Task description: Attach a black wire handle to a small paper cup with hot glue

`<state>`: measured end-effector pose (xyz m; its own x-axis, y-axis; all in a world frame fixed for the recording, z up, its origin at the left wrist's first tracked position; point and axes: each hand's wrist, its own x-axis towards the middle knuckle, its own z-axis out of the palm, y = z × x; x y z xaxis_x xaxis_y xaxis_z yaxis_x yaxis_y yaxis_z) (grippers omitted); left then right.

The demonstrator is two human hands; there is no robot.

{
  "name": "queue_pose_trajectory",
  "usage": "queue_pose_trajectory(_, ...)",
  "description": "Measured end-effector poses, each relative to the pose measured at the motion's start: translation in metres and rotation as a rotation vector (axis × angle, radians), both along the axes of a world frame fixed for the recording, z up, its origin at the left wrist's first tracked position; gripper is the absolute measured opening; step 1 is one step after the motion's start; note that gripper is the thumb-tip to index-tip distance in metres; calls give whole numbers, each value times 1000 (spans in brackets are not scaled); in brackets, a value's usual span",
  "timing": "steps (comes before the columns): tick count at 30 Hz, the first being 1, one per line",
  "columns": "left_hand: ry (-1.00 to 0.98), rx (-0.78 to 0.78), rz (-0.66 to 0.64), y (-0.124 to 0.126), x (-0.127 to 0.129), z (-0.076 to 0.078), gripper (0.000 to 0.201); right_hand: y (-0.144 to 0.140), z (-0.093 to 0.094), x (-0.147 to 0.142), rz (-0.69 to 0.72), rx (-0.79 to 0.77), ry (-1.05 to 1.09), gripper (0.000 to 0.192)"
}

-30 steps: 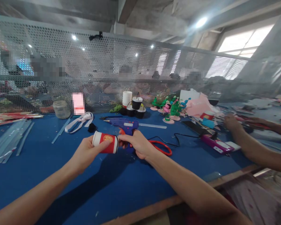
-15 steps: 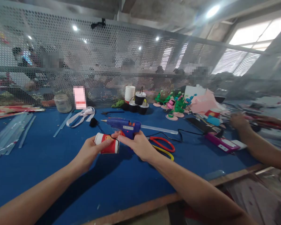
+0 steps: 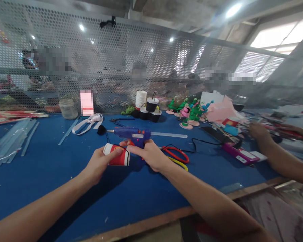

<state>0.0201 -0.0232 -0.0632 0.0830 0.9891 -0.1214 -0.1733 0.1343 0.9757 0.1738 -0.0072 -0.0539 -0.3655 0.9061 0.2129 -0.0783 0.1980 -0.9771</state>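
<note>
- Red paper cup (image 3: 116, 154), cylindrical and lying sideways, is sitting clamped between left hand (image 3: 99, 164) fingers (image 3: 115, 153).
- Blue plastic glue gun (image 3: 134, 134) is resting gripped in right hand (image 3: 149, 154), fingertips touching the cup's rim.

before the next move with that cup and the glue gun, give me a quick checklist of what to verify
1. Left hand has the red paper cup held on its side: ok.
2. Right hand on the blue glue gun: ok, though the trigger finger is hidden.
3. Gun powered: a small red light shows on its body, likely ok.
4. Glue stick loaded at the back: ok.
5. Nozzle aimed away from the fingers, pointing left over the blue table: ok.
6. Black cord and scissors lie close behind the right hand; snag risk: cannot tell.
</note>
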Motion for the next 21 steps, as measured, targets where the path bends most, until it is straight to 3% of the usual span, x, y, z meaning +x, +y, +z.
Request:
queue_pose_trajectory(4,-27,-8,22,-1,-1,3,27,4,2,5,-165,33,-61,15)
queue_pose_trajectory(8,-77,-19,30,-2,-2,8,25,0,7,8,-148,-3,-145,16)
queue_pose_trajectory(14,-166,110,177,4,-11,14,25,-13,15,9,-203,142,-311,19)
queue_pose_trajectory(21,-205,202,260,7,-17,17,28,-15,1,12,-277,371,-528,22)
